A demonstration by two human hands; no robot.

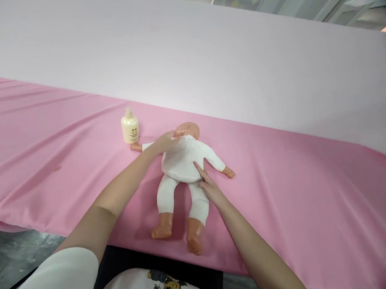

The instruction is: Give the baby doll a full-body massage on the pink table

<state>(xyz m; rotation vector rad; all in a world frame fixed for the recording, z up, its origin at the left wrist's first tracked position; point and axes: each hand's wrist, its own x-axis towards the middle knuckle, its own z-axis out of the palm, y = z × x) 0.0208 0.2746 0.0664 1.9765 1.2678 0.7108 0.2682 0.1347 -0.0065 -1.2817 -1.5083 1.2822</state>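
Observation:
A baby doll (184,162) in a white top and white leggings lies on the pink cloth, its head away from me, arms spread and bare feet toward me. My left hand (169,141) touches it at the neck and shoulder; its fingers are partly blurred, and their shape is unclear. My right hand (209,186) rests at the doll's waist and hip on the right, fingers apart, with the forefinger on the shirt. Beside the doll's outstretched hand on the left stands a cream pump bottle (130,128) with dark print.
Pink cloth (297,190) with folds covers the table. Behind it rises a plain white panel (207,65). A small brownish mark (57,168) shows on the cloth at the left. Grey floor (19,251) appears at lower left.

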